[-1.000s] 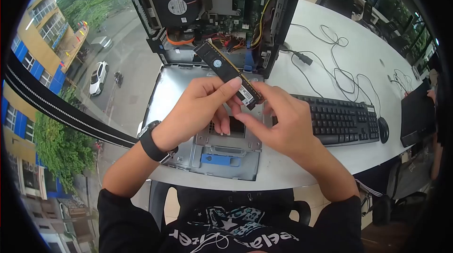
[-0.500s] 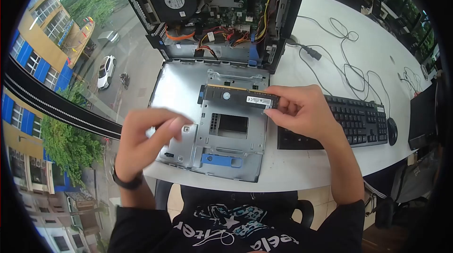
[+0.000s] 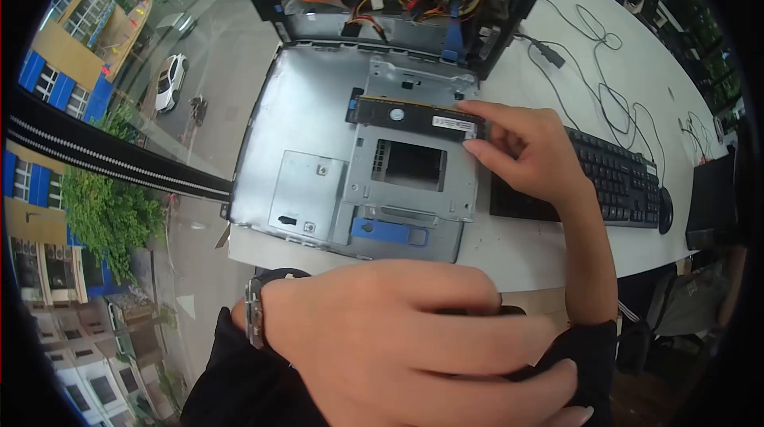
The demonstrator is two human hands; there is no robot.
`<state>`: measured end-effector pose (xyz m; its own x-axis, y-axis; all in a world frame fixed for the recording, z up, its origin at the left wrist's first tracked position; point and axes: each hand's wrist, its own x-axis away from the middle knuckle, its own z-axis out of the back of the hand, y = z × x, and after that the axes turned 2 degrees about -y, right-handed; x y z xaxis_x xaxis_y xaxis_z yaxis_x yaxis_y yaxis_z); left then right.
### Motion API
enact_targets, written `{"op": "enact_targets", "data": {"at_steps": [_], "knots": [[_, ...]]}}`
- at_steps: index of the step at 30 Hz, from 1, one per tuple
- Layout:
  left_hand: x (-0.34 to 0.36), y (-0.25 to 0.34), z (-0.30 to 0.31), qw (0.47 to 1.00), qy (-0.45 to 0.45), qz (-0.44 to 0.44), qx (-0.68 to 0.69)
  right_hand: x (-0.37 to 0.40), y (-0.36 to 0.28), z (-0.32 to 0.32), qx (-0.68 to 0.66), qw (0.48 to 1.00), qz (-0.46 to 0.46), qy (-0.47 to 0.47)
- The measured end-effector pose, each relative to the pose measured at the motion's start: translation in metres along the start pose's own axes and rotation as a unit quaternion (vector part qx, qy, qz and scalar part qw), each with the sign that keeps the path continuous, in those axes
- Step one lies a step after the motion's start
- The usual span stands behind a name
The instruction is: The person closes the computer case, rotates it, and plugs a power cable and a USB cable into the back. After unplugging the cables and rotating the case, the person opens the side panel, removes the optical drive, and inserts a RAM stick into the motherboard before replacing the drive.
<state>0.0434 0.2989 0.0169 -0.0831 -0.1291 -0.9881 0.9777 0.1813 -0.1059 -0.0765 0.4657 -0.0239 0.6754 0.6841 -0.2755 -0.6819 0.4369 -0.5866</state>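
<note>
My right hand (image 3: 529, 148) pinches the right end of a black memory module (image 3: 418, 115) with a white label, held level above the metal panel. Large and close to the camera, my left hand (image 3: 406, 331) has its back towards me, fingers apart and pointing right, with nothing seen in it; its palm is hidden. Beneath the module lies the silver computer side panel (image 3: 302, 109) with a bracket and a blue latch (image 3: 390, 232). Behind it stands the open computer case (image 3: 318, 25) with orange, red and yellow cables inside.
A black keyboard (image 3: 613, 176) and mouse (image 3: 666, 210) are on the white table (image 3: 517, 248) at the right. Loose black cables (image 3: 597, 69) lie behind them. A dark box-shaped object (image 3: 716, 204) is at the far right. A window (image 3: 119, 164) shows the street on the left.
My left hand has come from beside the panel towards the camera and right. The view has tilted down, so the case sits higher in the frame. My right hand keeps hold of the module.
</note>
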Motion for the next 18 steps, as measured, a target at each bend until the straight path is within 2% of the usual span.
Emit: {"op": "enact_targets", "data": {"at_steps": [1, 4, 5, 8, 9, 11, 12, 14, 15, 17, 18], "knots": [[-0.002, -0.001, 0.006, 0.999, -0.01, 0.036, 0.027, 0.0, 0.0, 0.0, 0.004, 1.0, 0.007, -0.006], [-0.002, 0.004, -0.006, 0.989, 0.097, 0.108, 0.036, 0.0, 0.001, 0.0, 0.012, 1.0, 0.009, -0.016], [-0.005, 0.001, 0.005, 0.986, 0.049, 0.123, 0.101, 0.0, 0.0, 0.0, 0.008, 1.0, 0.003, -0.019], [-0.003, 0.008, -0.031, 0.955, 0.245, 0.136, 0.095, -0.001, 0.001, 0.0, 0.005, 1.0, 0.001, -0.022], [0.001, 0.001, -0.024, 0.97, 0.172, 0.113, 0.128, 0.0, 0.001, 0.0, 0.009, 1.0, 0.002, -0.022], [-0.007, 0.006, 0.002, 0.979, 0.096, 0.089, 0.158, 0.0, 0.001, -0.001, 0.014, 1.0, 0.003, -0.022], [-0.015, 0.022, 0.022, 0.958, 0.0, 0.229, 0.171, 0.0, 0.001, 0.0, 0.021, 1.0, 0.004, -0.021], [-0.013, 0.021, 0.018, 0.909, -0.098, 0.364, 0.18, 0.0, 0.0, 0.001, 0.026, 0.999, 0.003, -0.023], [-0.003, 0.004, -0.007, 0.963, 0.017, 0.209, 0.171, 0.0, -0.001, 0.001, 0.031, 0.999, 0.001, -0.026], [0.001, -0.008, -0.012, 0.978, 0.131, 0.047, 0.158, 0.0, 0.0, 0.001, 0.029, 0.999, 0.0, -0.027], [-0.001, -0.01, 0.005, 0.978, 0.038, 0.066, 0.196, 0.0, 0.001, 0.001, 0.027, 0.999, 0.001, -0.028]]}}
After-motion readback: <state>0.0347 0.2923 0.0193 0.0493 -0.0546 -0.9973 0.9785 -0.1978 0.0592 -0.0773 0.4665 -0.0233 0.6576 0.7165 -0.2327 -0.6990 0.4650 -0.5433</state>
